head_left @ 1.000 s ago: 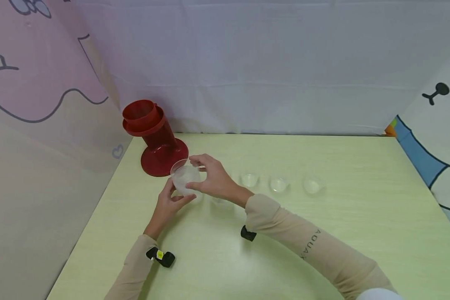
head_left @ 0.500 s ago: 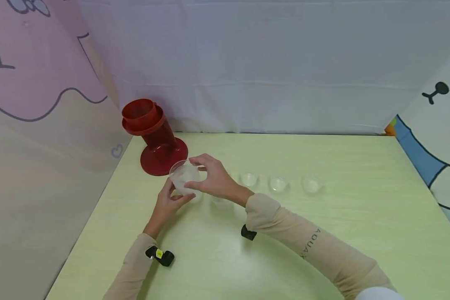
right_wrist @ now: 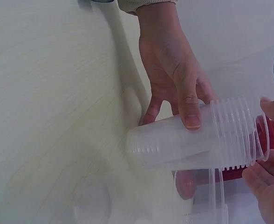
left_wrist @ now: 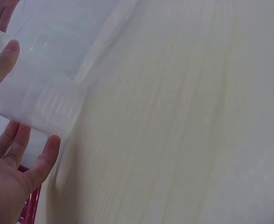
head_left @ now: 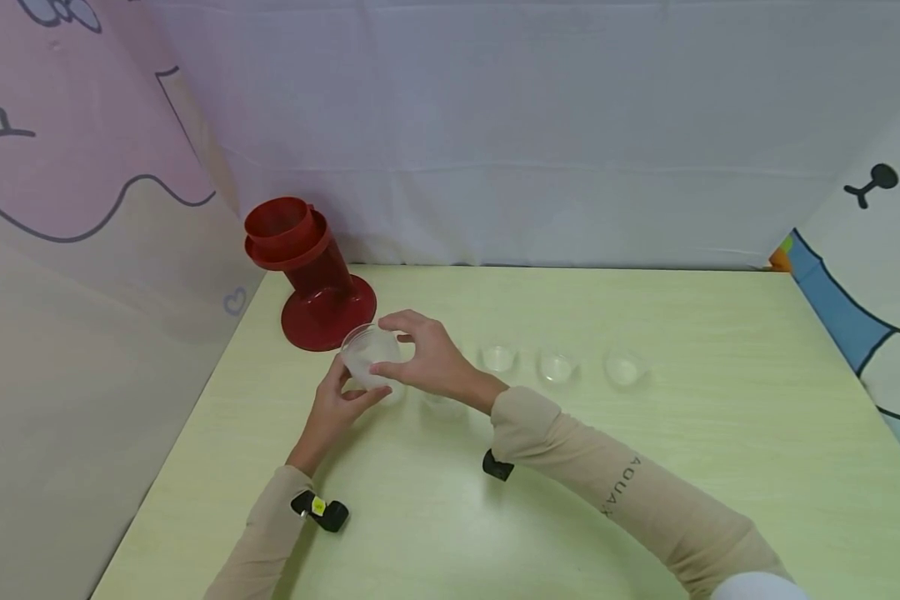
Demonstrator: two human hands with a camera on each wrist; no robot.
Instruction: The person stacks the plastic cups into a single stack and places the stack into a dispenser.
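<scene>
Head view first, and we have the left hand (head_left: 333, 412) and the right hand (head_left: 435, 358) together on a stack of clear cups (head_left: 363, 357), just in front of the red stand (head_left: 318, 279) over the pale surface (head_left: 570, 517). The fingers of both are parted only to the breadth of the stack and have hold of it, the left from the lower left, the right from the right side. Farther right, we count three clear cups (head_left: 557, 367) in a loose row, and a fainter cup (head_left: 442, 404) shows below the right hand. Over to the left wrist view: the thumb lies on one side of the clear plastic, other fingers opposite, curved about it, with a patch of red at the lower left. Now the right wrist view, where we see the stack tilted well over, its ridged rims bunched towards the left hand and its closed end pointing away. The right thumb presses along the wall, the remaining fingers partly hidden behind; we cannot tell whether the stack touches the surface.
</scene>
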